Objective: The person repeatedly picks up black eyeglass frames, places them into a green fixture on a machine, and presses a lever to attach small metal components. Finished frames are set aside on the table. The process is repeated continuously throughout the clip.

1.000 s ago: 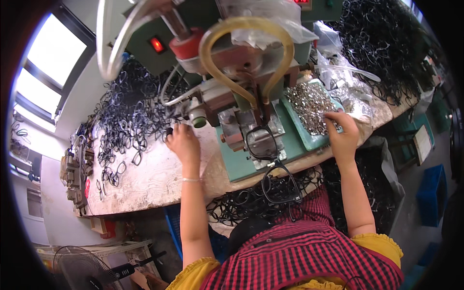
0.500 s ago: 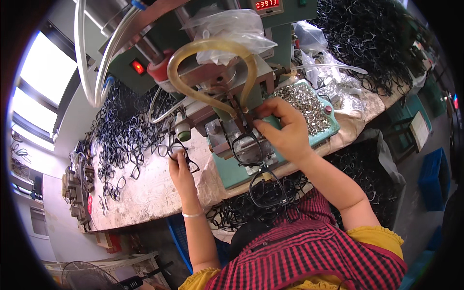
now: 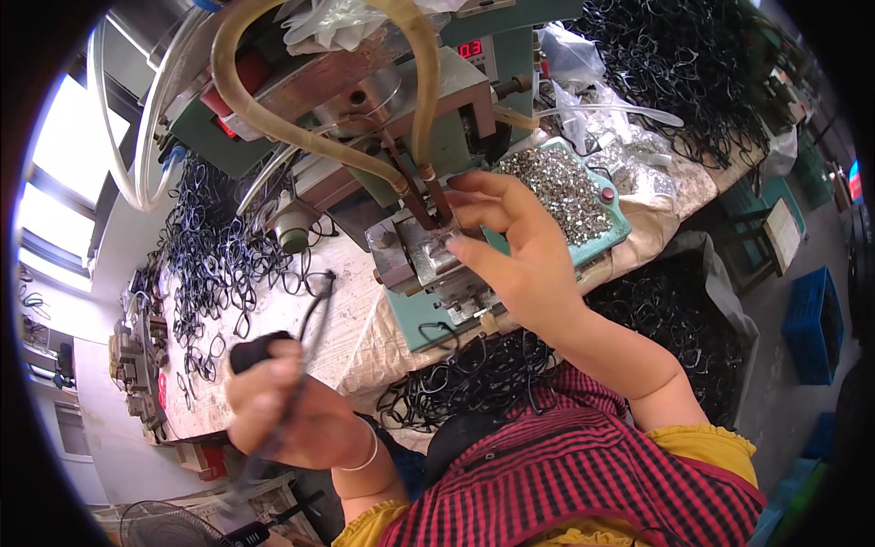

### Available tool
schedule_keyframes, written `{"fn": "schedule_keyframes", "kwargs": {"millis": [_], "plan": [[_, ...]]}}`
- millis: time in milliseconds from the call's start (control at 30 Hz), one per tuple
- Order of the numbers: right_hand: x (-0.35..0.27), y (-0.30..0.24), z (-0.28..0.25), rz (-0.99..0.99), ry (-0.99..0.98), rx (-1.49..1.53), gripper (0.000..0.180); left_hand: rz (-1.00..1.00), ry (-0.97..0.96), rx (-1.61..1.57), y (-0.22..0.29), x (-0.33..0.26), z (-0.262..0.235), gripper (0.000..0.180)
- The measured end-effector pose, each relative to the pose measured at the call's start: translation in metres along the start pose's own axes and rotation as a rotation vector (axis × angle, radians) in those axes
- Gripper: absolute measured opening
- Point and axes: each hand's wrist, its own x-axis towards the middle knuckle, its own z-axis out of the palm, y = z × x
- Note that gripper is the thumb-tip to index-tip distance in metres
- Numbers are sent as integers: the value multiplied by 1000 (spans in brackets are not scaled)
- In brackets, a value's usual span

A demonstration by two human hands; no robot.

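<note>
My left hand (image 3: 296,415) is closed around a pair of black eyeglass frames (image 3: 316,314), lifted in front of the table's near edge at left. Motion smears both, and a dark blob by the fingertips is unclear. At the bench machine, my right hand (image 3: 524,251) has thumb and fingers together at the metal fixture (image 3: 433,255). Whatever lies between those fingertips is too small to make out. Two copper-coloured electrodes (image 3: 425,202) come down at the fixture, right beside the fingers. A green tray (image 3: 622,221) of small shiny metal parts (image 3: 556,196) stands right of this hand.
A tan hose (image 3: 223,68) loops over the machine. Tangled black frames cover the table's left part (image 3: 214,246), and a larger heap (image 3: 674,73) fills the back right. More frames (image 3: 465,383) lie by my lap. A blue crate (image 3: 811,324) stands on the floor at right.
My left hand has come from the tabletop down and toward me, carrying frames. The frames at the fixture have left it. My right hand stays at the fixture; the whole view has shifted.
</note>
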Motion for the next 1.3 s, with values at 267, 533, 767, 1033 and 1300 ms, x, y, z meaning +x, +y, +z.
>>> {"fn": "schedule_keyframes", "kwargs": {"millis": [267, 533, 767, 1033, 1300], "plan": [[9, 69, -115, -215, 141, -1342, 21, 9, -679, 189, -29, -26, 41, 20], [33, 86, -99, -411, 121, -1133, 11, -11, -718, 170, -30, -25, 46, 20], [43, 97, -88, -400, 61, -1308, 7, -69, -691, 348, -2, -52, 12, 36], [-4, 89, -135, 16, 520, -230, 16, -345, -282, 919, -86, -48, -106, 28], [27, 78, -92, 29, 355, -354, 13, -403, -924, 1165, -240, -82, -182, 35]]}}
